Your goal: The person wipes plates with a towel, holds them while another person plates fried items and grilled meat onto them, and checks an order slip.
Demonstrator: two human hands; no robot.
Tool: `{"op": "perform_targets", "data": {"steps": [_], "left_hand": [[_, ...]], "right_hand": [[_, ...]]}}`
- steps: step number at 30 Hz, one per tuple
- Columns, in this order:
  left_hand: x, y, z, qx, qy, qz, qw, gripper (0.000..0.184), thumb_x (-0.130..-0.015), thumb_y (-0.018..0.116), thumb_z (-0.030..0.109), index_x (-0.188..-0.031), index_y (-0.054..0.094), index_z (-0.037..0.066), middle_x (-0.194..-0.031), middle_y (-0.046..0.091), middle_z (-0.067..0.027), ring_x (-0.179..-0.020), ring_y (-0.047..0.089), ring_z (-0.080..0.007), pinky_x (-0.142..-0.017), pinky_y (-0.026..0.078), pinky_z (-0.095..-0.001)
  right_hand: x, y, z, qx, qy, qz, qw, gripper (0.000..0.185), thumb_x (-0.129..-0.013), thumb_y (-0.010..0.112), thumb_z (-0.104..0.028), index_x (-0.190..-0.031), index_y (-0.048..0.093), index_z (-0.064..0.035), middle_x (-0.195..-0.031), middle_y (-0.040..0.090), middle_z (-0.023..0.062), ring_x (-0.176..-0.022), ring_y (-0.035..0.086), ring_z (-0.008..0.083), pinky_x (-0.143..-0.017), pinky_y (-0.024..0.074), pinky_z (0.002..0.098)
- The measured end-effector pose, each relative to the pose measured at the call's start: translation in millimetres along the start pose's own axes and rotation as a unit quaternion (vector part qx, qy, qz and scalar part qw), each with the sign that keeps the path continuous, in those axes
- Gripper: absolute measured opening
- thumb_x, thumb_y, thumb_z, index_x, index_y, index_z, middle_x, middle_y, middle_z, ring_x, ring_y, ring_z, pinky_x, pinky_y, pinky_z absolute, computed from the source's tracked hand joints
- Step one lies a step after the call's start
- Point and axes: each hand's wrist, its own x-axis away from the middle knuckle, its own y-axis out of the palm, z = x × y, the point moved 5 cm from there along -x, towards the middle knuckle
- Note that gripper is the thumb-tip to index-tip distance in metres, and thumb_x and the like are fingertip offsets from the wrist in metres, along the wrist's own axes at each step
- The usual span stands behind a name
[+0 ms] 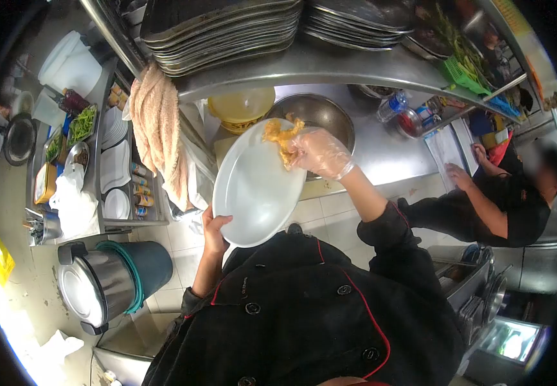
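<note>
A large white oval plate (256,186) is held tilted in front of the body. My left hand (216,233) is bare and grips its lower left rim, thumb on top. My right hand (322,153), in a clear plastic glove, holds a golden, fried-looking piece of food (285,138) over the plate's upper right edge. Behind the gloved hand, a wide metal bowl (339,122) rests on the steel counter (381,151). A yellow bowl (243,103) stands to the left of the metal one, beyond the plate.
Stacked metal trays (220,38) fill the overhead shelf (259,77). A pinkish towel (156,122) hangs at the left. A water bottle (391,107) lies on the counter. Another person (516,199) is at the right. A rice cooker (98,283) and plates (116,166) are at the left.
</note>
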Motion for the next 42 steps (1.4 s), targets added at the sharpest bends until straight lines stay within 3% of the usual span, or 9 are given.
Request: {"op": "perform_targets", "data": {"steps": [2, 6, 11, 18, 21, 23, 28, 33, 42], "left_hand": [[2, -4, 1, -0.003, 0.003, 0.019, 1.0, 0.051, -0.062, 0.047, 0.001, -0.112, 0.05, -0.007, -0.094, 0.062, -0.0164, -0.081, 0.061, -0.0242, -0.074, 0.05, -0.0318], [7, -12, 6, -0.008, 0.021, 0.008, 1.0, 0.051, -0.062, 0.047, 0.001, -0.112, 0.051, -0.007, -0.093, 0.061, -0.0157, -0.082, 0.06, -0.0239, -0.075, 0.048, -0.0318], [11, -22, 7, -0.003, 0.015, 0.034, 0.999, 0.048, -0.063, 0.048, 0.003, -0.11, 0.052, -0.006, -0.092, 0.061, -0.0147, -0.081, 0.06, -0.0237, -0.074, 0.048, -0.0317], [11, -22, 8, -0.005, 0.014, 0.017, 1.0, 0.047, -0.062, 0.048, 0.003, -0.108, 0.053, -0.007, -0.093, 0.061, -0.0146, -0.082, 0.06, -0.0235, -0.074, 0.048, -0.0312], [8, -22, 4, 0.002, 0.027, 0.011, 1.0, 0.05, -0.062, 0.047, 0.002, -0.11, 0.052, -0.007, -0.094, 0.061, -0.0147, -0.083, 0.06, -0.0233, -0.074, 0.048, -0.0309], [6, -21, 3, -0.003, 0.031, 0.015, 0.999, 0.051, -0.062, 0.047, 0.002, -0.112, 0.051, -0.008, -0.095, 0.061, -0.0149, -0.083, 0.06, -0.0231, -0.074, 0.048, -0.0307], [4, -5, 8, -0.01, 0.011, 0.013, 1.0, 0.052, -0.062, 0.046, 0.001, -0.113, 0.05, -0.008, -0.095, 0.061, -0.0154, -0.083, 0.06, -0.0227, -0.075, 0.048, -0.0305], [-5, -1, -7, 0.0, -0.001, 0.01, 1.0, 0.049, -0.061, 0.047, 0.001, -0.108, 0.052, -0.007, -0.093, 0.062, -0.0151, -0.083, 0.061, -0.0224, -0.075, 0.049, -0.0304], [-4, 4, 2, -0.021, 0.009, -0.007, 1.0, 0.05, -0.06, 0.047, 0.001, -0.109, 0.052, -0.008, -0.093, 0.062, -0.0146, -0.082, 0.061, -0.0215, -0.075, 0.049, -0.0299]], "right_hand": [[3, -16, 4, -0.018, -0.015, 0.003, 1.0, 0.019, -0.071, 0.068, -0.021, -0.082, 0.065, -0.0065, -0.075, 0.062, 0.0135, -0.071, 0.06, 0.0286, -0.067, 0.0473, 0.0368], [9, -42, 59, 0.074, 0.108, 0.044, 0.99, 0.012, -0.068, 0.066, -0.015, -0.077, 0.064, -0.0067, -0.083, 0.063, 0.0133, -0.082, 0.059, 0.0316, -0.074, 0.0468, 0.039], [18, 28, 149, 0.165, 0.054, -0.022, 0.985, 0.015, -0.072, 0.058, -0.006, -0.084, 0.066, -0.0086, -0.091, 0.062, 0.0148, -0.09, 0.059, 0.0305, -0.082, 0.047, 0.0368], [10, 100, 209, 0.196, 0.14, -0.106, 0.965, 0.014, -0.07, 0.059, -0.006, -0.083, 0.065, -0.0047, -0.093, 0.062, 0.0168, -0.092, 0.058, 0.031, -0.082, 0.0467, 0.0389], [16, 76, 194, 0.2, 0.045, 0.0, 0.979, 0.009, -0.069, 0.063, -0.01, -0.077, 0.064, -0.0058, -0.086, 0.062, 0.0152, -0.084, 0.06, 0.0313, -0.077, 0.0478, 0.0391], [18, 37, 158, 0.185, 0.083, -0.02, 0.979, 0.012, -0.068, 0.067, -0.015, -0.075, 0.062, -0.0054, -0.08, 0.062, 0.0144, -0.08, 0.06, 0.0303, -0.073, 0.0479, 0.038], [35, -68, 38, -0.02, 0.048, 0.087, 0.995, 0.013, -0.069, 0.068, -0.012, -0.074, 0.061, -0.0023, -0.076, 0.061, 0.0104, -0.07, 0.059, 0.027, -0.063, 0.0458, 0.0357], [30, -32, -28, -0.093, -0.058, 0.041, 0.993, 0.014, -0.072, 0.066, -0.01, -0.083, 0.062, -0.0016, -0.075, 0.06, 0.0125, -0.07, 0.058, 0.029, -0.061, 0.0457, 0.0357], [41, -8, -9, -0.088, 0.025, 0.048, 0.995, 0.021, -0.071, 0.069, -0.018, -0.085, 0.063, -0.0029, -0.072, 0.059, 0.0153, -0.068, 0.057, 0.0294, -0.063, 0.0444, 0.037]]}}
